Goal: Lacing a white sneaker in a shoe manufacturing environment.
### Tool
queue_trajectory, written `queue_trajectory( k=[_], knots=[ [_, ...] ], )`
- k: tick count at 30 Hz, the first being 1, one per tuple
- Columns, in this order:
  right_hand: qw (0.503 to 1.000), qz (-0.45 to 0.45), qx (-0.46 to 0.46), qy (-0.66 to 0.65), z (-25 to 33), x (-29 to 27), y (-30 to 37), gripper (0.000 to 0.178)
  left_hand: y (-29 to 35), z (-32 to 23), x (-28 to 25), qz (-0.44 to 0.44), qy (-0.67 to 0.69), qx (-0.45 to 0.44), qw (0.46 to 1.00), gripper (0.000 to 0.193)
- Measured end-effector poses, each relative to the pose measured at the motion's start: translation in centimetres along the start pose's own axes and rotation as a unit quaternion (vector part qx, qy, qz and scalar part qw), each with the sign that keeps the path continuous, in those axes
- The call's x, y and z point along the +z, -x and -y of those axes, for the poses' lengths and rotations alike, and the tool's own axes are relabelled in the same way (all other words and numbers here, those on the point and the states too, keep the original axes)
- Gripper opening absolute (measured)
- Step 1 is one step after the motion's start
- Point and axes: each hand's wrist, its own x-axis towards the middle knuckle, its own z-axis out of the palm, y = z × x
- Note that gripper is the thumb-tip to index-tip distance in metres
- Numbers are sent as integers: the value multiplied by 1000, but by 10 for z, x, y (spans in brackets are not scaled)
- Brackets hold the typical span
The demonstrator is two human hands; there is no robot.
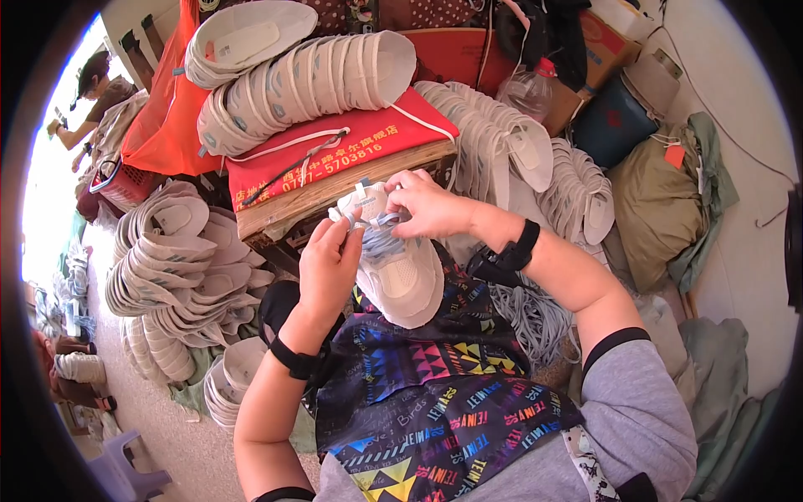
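A white shoe upper (406, 293) rests over my lap against the edge of the wooden bench, its toe end toward me. Pale blue shoelace (381, 243) crosses its front in several rows. My left hand (328, 263) is closed at the left side of the upper, thumb and forefinger pinching the lace near the eyelets. From the right, my right hand (431, 205) bends over the upper, its fingers closed on the lace near the tongue; its fingertips are partly hidden. A loose bundle of pale blue laces (534, 322) hangs beside my right thigh.
Nested shoe uppers (309, 88) lie on a red bag (351, 159) atop the wooden bench (351, 188). More stacks (163, 251) sit on the floor at left, and others (510, 142) at right. A purple stool (125, 468) stands lower left. Another person (100, 92) is far left.
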Motion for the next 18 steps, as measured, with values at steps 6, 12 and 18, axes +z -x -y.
queue_trajectory(
  k=[6, 12, 18],
  knots=[
    [996, -60, 62, 9, 5, 8, -4, 23, 0, 3, 0, -36, -183, 108, 976, 30],
    [992, -95, -82, 30, -8, 8, -2, 16, -2, 21, -7, -65, -340, 203, 916, 18],
    [985, -130, -102, 41, -6, 19, -5, 19, 6, 19, -16, -41, -339, 233, 911, 15]
  ],
)
